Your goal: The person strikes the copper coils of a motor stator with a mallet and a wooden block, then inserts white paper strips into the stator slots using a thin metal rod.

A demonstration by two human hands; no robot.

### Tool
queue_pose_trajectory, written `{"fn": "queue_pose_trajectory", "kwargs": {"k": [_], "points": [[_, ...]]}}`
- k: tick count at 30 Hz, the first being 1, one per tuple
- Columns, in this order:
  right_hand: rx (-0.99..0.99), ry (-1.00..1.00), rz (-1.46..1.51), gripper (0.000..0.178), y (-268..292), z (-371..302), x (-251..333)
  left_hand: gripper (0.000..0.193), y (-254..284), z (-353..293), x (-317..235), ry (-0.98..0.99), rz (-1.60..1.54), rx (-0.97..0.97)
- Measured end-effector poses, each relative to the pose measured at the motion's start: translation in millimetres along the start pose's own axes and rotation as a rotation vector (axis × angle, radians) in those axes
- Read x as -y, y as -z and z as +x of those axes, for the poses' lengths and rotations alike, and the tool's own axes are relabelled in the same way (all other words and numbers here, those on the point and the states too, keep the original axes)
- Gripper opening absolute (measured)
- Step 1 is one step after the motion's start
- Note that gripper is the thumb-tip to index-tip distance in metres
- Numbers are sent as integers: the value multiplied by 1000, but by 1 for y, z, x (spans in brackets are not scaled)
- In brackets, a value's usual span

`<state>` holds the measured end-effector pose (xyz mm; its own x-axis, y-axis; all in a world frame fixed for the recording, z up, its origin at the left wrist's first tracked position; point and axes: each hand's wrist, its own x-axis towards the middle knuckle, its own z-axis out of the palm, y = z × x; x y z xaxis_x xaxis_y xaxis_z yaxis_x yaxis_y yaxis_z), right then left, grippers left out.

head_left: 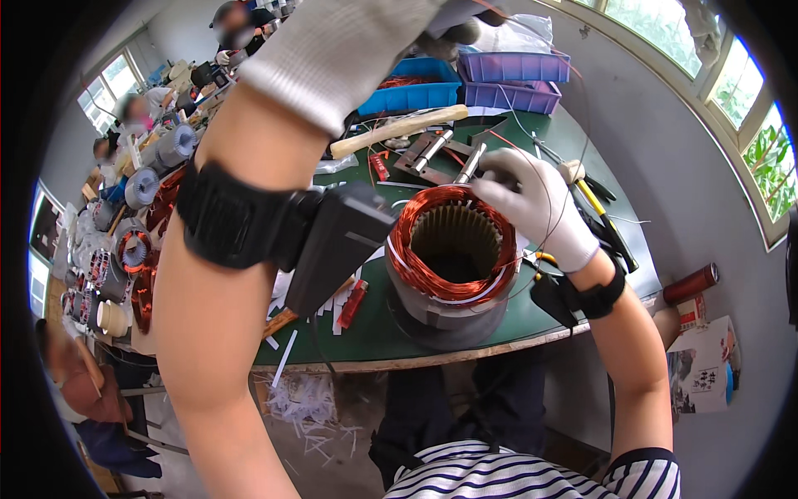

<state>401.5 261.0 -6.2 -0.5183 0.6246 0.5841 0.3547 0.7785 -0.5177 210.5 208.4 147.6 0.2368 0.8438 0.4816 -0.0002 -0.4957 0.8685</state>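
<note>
In front of me stands a motor stator, upright, with a grey cylindrical body and a slotted bore. Red-brown copper windings ring its top, with white strips along the edge. My left hand, in a white glove with grey fingertips, is raised high across the view. Its fingers curl, partly cut off by the top edge, around a thin reddish wire. Beside the winding's right rim, my gloved right hand has bent fingers, thumb and forefinger apart. Thin wires loop down past its wrist.
Behind the stator lie a wooden stick, a metal fixture and blue and purple bins. A hammer and other tools lie at right. Paper scraps litter the floor. Other people work at left among more stators.
</note>
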Motion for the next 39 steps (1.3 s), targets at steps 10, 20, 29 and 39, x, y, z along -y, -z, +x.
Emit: {"fn": "queue_pose_trajectory", "kwargs": {"k": [10,20,29,39], "points": [[-220,-619,371,28,18,-19,-14,24,-5,-66,55,-119,535,-381],[78,-503,217,13,8,-56,4,26,1,-70,153,105,435,-158],[245,-530,106,23,26,-22,11,27,-9,-72,156,273,561,-53],[222,62,-157,12,-1,13,16,28,0,-74,174,183,260,-104]]}}
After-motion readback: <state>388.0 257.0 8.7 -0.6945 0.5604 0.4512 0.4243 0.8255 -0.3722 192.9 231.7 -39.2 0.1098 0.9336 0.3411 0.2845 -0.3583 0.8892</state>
